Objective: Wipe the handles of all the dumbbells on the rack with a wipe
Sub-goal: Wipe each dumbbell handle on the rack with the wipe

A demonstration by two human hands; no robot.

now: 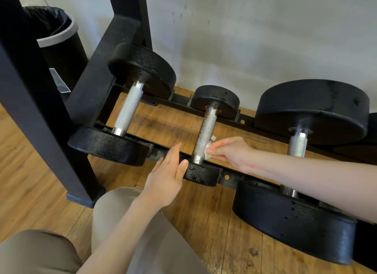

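A person's right hand [230, 151] pinches a small crumpled white wipe [208, 152] against the lower right side of the knurled steel handle [205, 134] of the small black round-headed middle dumbbell [204, 171], fingers curled toward the bar, the forearm reaching in from the right across the big black dumbbell [293, 220] beside it. The left hand [166, 175], fingers straight and together, holds nothing; its thumb touches the small dumbbell's near head (steadying it, by the look of it).

All three weights lie across the low black steel rack [229, 177] over a worn wooden floor [30, 192], the medium black dumbbell with a bright knurled handle [128, 110] on the left. A lined black waste bin [61, 39] stands behind the rack's upright.

The risk, judging from the grip: the wipe is small and covers only one side of the bar, so the far side and the rust-flecked upper stretch could be missed, or the light dumbbell could roll in its cradle if the bracing thumb slips.
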